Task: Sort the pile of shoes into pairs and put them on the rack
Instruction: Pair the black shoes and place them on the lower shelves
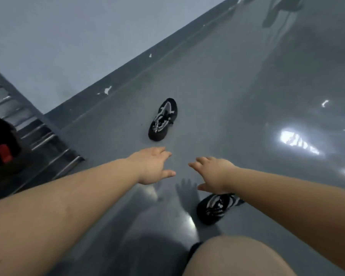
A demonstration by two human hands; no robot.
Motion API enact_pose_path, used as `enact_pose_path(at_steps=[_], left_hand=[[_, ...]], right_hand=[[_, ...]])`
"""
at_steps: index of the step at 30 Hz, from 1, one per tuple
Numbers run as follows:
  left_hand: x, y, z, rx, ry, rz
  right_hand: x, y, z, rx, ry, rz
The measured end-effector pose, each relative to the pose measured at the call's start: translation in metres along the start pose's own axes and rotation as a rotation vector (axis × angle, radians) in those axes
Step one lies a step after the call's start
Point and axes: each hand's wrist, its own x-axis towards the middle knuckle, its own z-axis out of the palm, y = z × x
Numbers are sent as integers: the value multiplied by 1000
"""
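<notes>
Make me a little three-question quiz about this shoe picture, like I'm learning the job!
1. True or false: the left hand grips a shoe.
2. How many black-and-white shoes lie on the grey floor?
3. Which shoe is partly hidden by the right hand and its arm? A) the far shoe B) the near shoe

Key: 1. False, both hands are open and hold nothing. 2. Two. 3. B.
</notes>
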Motion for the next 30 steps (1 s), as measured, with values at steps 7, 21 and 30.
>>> enact_pose_path(at_steps=[7, 21, 30], left_hand=[[68, 55, 74, -107, -197, 7], [148, 110, 170, -761, -311, -215], [161, 112, 181, -1016, -283, -361]], right_hand=[[5, 80, 84, 208, -115, 201], [26, 155, 190, 838, -33, 688], [48, 151, 197, 1511, 302, 942]])
